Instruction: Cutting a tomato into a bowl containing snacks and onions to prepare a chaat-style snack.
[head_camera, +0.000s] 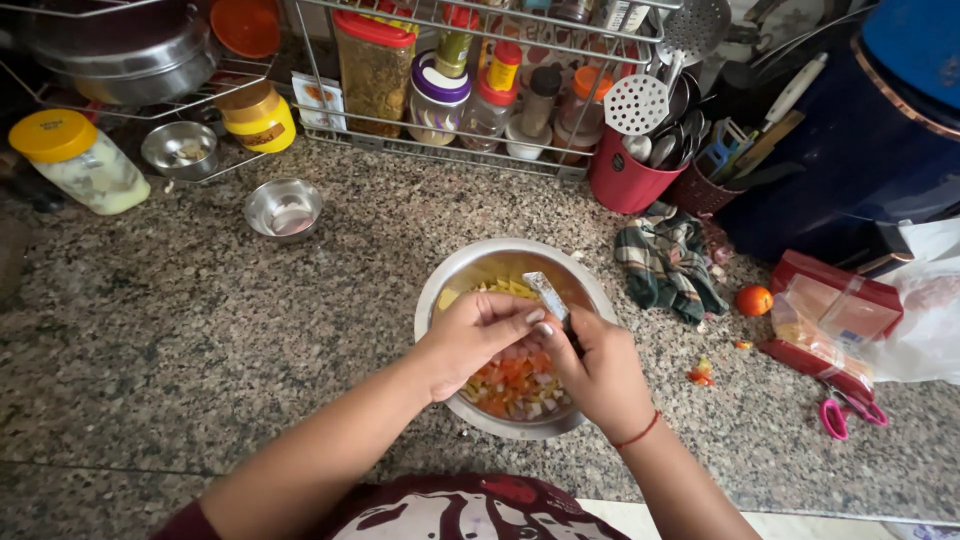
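Note:
A steel bowl (468, 270) stands on the granite counter, filled with chopped vegetables (510, 385) in orange, yellow and white. Both hands are over the bowl. My right hand (600, 370) grips a knife whose blade (548, 293) points up and away. My left hand (478, 335) is closed with its fingertips against the blade near the handle; what it pinches there is hidden.
A small steel bowl (285, 208) and a yellow-lidded jar (80, 160) sit to the left. A wire rack of spice jars (450, 80) lines the back. A red utensil holder (625, 180), checked cloth (665, 260), small tomato (754, 299), red box (820, 310) and pink scissors (845, 412) are on the right.

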